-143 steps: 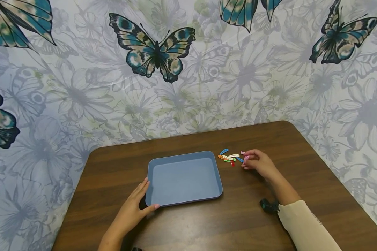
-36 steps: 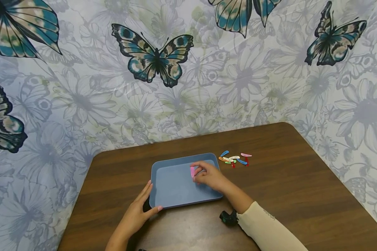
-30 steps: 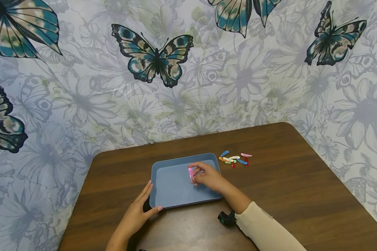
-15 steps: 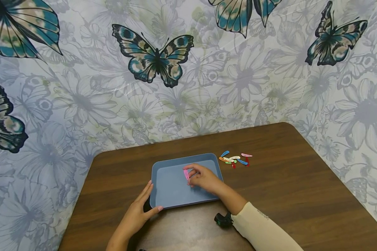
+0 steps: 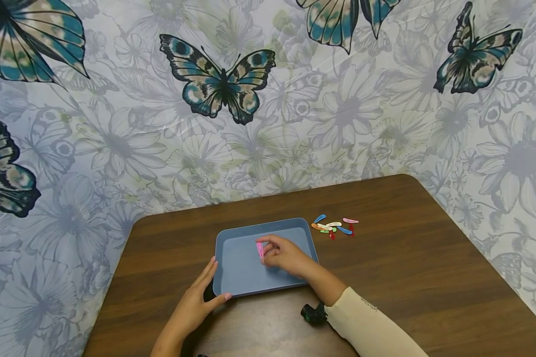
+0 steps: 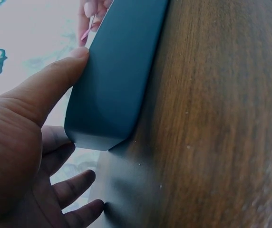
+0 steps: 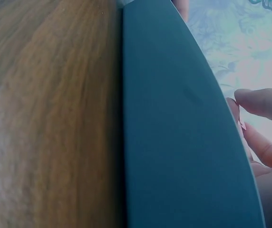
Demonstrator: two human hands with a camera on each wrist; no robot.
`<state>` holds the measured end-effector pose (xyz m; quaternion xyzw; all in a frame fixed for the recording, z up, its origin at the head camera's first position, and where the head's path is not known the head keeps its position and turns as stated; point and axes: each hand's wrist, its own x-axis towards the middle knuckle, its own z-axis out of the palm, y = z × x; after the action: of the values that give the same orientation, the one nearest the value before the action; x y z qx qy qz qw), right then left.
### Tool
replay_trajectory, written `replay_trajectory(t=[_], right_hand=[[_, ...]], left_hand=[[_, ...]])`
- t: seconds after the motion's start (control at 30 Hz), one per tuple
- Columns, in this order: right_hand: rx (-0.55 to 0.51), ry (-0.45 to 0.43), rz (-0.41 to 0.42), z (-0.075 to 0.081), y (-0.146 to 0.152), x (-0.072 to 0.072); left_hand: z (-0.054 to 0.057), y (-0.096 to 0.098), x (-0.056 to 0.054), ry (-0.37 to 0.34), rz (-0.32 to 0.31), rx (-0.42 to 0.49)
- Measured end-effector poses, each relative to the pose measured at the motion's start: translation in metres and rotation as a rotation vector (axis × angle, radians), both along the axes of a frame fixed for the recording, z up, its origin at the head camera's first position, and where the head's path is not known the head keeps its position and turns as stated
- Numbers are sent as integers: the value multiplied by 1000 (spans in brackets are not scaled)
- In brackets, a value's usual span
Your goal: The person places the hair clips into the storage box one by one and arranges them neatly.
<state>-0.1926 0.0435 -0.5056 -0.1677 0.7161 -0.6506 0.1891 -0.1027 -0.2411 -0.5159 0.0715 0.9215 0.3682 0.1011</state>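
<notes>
A pink snap hair clip (image 5: 260,250) is pinched between the thumb and fingertips of my right hand (image 5: 283,256), above the blue-grey tray (image 5: 236,285). The right wrist view catches only a sliver of the clip (image 7: 242,118) behind the tray's side wall. My left hand (image 5: 192,302) rests against the near left corner of the tray, its fingers fairly straight. In the left wrist view the thumb (image 6: 55,83) touches the rim while the other fingers spread by the corner. Right of the tray lies a loose pile of coloured hair clips (image 5: 332,225).
All of this sits on a brown wooden table (image 5: 406,277). Behind it rises a wall covering (image 5: 348,109) printed with flowers and butterflies. A black wrist device (image 5: 313,314) hangs at the right sleeve, near the tray's front edge.
My right hand has come from the clip pile over the tray with the pink clip, then drifted slowly left above it. Another pink clip shows in the pile. The left hand stays at the tray.
</notes>
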Motion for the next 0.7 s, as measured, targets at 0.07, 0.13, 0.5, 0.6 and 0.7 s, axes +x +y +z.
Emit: replay_trajectory(t=[0.07, 0.13, 0.5, 0.6, 0.7], right_hand=[[-2, 1, 4, 0, -1, 0], [-4, 0, 8, 1, -3, 0], [27, -1, -12, -2, -11, 1], [38, 5, -18, -3, -14, 0], [49, 14, -21, -4, -17, 0]], left_hand=[[0, 0, 0, 2, 1, 3], [0, 0, 0, 2, 1, 7], [-1, 0, 1, 28, 2, 6], [-1, 0, 1, 34, 2, 6], [-1, 0, 1, 40, 3, 5]])
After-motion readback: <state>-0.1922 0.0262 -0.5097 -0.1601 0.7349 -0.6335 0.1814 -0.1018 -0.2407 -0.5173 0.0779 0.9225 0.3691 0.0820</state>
